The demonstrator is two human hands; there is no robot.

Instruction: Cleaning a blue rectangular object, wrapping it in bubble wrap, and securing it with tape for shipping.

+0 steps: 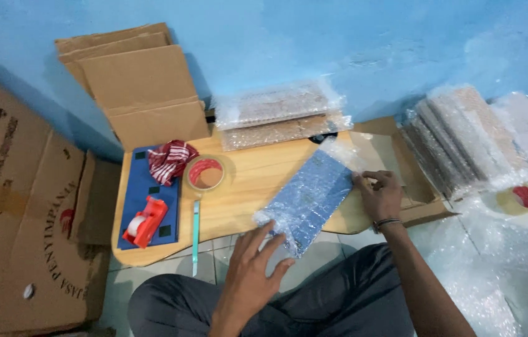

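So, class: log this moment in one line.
left hand flat on bubble-wrapped blue item | right hand pinching wrap edge | tape roll nearby

Left hand (pixel 250 265) flat, fingers spread; right hand (pixel 379 195) curled, fingertips pressing

A flat blue package (pixel 311 198), wrapped in clear bubble film, is lying slantwise on the right half of the low wooden table (pixel 245 187), its near corner jutting past the table edge. The left hand (pixel 253 269) is pressing on that near end; the right hand (pixel 379 195) is touching the far long edge. Two bubble-wrapped packages (pixel 279 115), grey-brown and oblong, are lying stacked at the table's back edge against the blue wall. A row of similar wrapped packages (pixel 464 137) is leaning together on the floor at right. Flattened brown cartons (pixel 139 87) are standing against the wall behind the table, and a large brown printed carton (pixel 14 218) is filling the left side.
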